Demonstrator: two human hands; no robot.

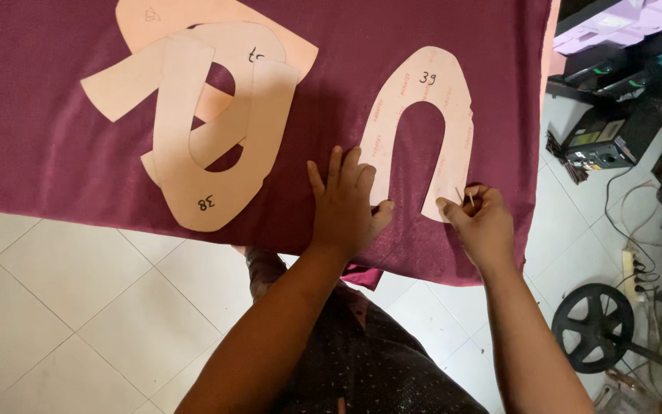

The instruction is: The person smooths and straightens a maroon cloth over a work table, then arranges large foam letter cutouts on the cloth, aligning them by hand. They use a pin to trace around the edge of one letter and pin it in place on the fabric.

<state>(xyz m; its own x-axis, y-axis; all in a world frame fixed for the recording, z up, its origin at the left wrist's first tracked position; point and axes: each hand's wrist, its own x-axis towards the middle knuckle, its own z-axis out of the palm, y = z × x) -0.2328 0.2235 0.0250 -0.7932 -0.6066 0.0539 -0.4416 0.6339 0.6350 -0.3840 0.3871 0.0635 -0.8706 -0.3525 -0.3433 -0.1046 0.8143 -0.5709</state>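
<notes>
Pressing my left hand (344,205) flat on the horseshoe-shaped paper pattern (424,130) right of centre on the maroon fabric (40,146), I should keep it steady while my right hand (478,224) fingers pinch a thin marker stick (470,198) at its lower edge.

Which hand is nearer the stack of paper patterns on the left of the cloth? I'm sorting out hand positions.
Left. The left hand lies flat just right of the stack of paper patterns; the right hand is farther right, past the U-shaped pattern.
</notes>
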